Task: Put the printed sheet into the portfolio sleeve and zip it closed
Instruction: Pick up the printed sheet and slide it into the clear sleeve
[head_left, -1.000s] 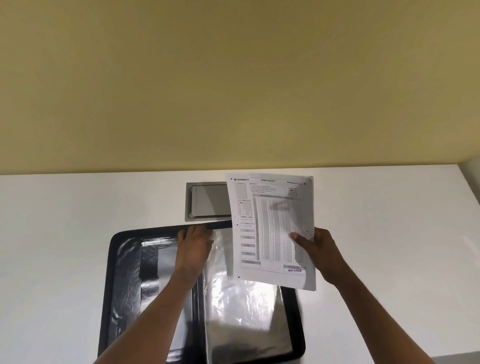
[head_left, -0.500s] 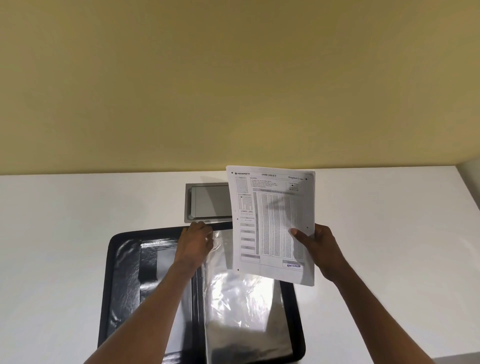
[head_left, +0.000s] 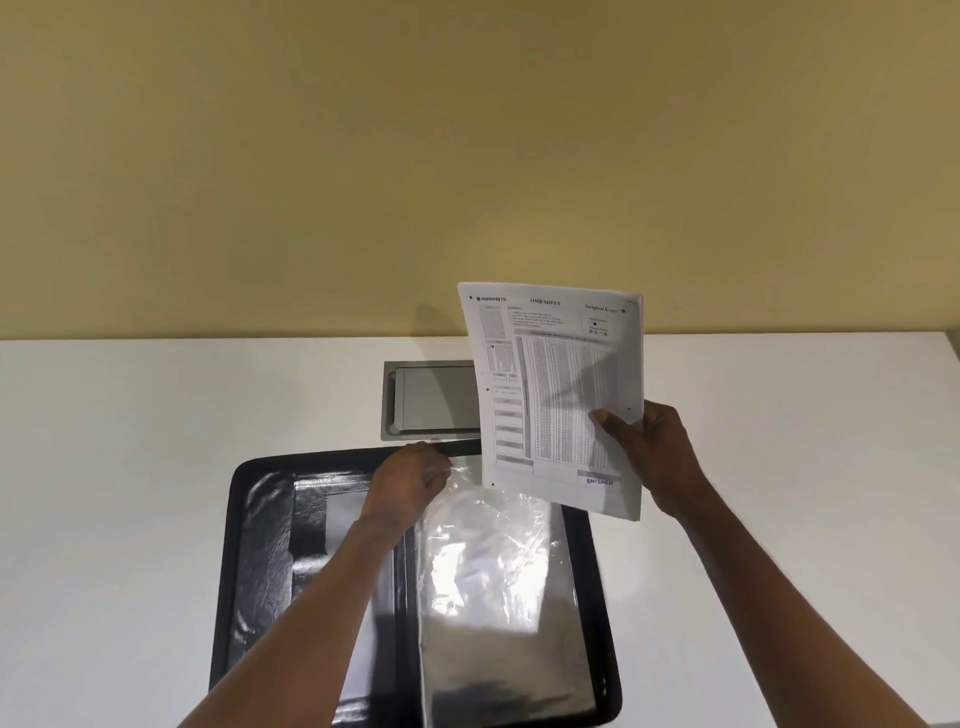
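A black zip portfolio (head_left: 244, 545) lies open on the white table. Its right half carries clear plastic sleeves (head_left: 493, 582) that shine under the light. My left hand (head_left: 410, 480) pinches the top edge of the uppermost sleeve near the spine. My right hand (head_left: 649, 452) holds the printed sheet (head_left: 556, 395) upright in the air by its right edge, thumb on the front. The sheet's lower edge hangs just above the sleeve's top right corner. The zipper is not visible.
A grey recessed metal panel (head_left: 431, 397) sits in the table (head_left: 130, 441) just behind the portfolio, partly hidden by the sheet. A yellow wall rises behind the table. The table's right edge shows at the far right.
My right hand has lifted the sheet higher and slightly farther back. My left hand stays on the sleeve's top edge.
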